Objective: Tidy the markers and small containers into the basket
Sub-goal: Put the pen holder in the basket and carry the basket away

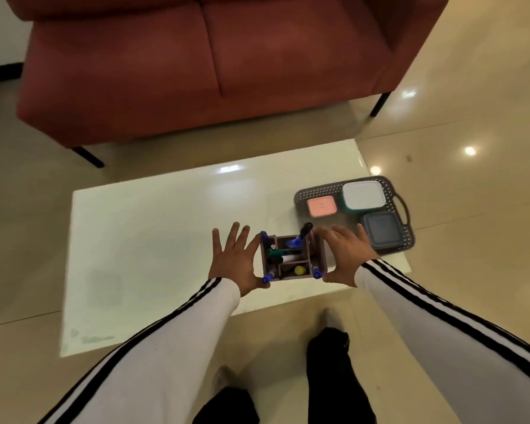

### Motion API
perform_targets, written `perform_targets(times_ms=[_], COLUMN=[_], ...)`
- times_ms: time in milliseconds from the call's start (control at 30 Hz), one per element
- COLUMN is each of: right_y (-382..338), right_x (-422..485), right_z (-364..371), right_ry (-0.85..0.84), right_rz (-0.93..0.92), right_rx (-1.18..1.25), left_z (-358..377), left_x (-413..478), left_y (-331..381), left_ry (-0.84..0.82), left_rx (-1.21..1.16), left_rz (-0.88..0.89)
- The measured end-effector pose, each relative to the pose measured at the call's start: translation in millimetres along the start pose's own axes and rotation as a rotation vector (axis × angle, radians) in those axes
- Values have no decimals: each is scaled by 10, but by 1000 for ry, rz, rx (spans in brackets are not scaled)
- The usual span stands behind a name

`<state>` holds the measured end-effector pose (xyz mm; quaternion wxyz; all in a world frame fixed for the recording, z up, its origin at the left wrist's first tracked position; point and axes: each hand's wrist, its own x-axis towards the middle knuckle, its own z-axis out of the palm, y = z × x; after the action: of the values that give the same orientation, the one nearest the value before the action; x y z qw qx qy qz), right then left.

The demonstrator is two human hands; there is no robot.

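In the head view, a brown organiser stocked with markers stands near the front edge of the bench, flanked by the left hand and the right hand. The fingers of both hands are held straight and spread, and nothing is gripped. Whether the palms touch the walls cannot be told.

The basket lies just beyond the right hand at the bench's right edge, and most of it is taken up by three lidded containers.

If the organiser is lifted by flat side pressure alone, it may slip and drop. The black marker leans outward and could be tipped out by any tilt. With so little free room, the organiser might end up perched on lids, or the basket might be nudged over the edge.
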<state>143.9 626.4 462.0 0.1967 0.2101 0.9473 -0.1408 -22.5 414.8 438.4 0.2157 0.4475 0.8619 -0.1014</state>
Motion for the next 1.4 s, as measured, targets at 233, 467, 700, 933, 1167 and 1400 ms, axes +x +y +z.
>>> perform_targets(times_ms=[233, 467, 700, 933, 1167, 1400], right_y=[1259, 1762, 1893, 1970, 2167, 2675], right_x=[402, 824, 975, 1064, 915, 748], right_z=[89, 376, 793, 814, 668, 425], right_ry=[-23, -64, -108, -147, -121, 59], right_rz=[-53, -128, -164, -190, -181, -127], right_rx=[-17, -6, -28, -38, 67, 135], left_z=[123, 346, 717, 784, 672, 511], left_x=[846, 1302, 1388, 1435, 1365, 1309], left_y=[966, 1237, 1327, 1329, 1316, 1132], left_ry=[-34, -71, -111, -105, -88, -3], left_rx=[-15, -12, -44, -68, -108, -186], left_rz=[-67, -140, -172, -169, -201, -256])
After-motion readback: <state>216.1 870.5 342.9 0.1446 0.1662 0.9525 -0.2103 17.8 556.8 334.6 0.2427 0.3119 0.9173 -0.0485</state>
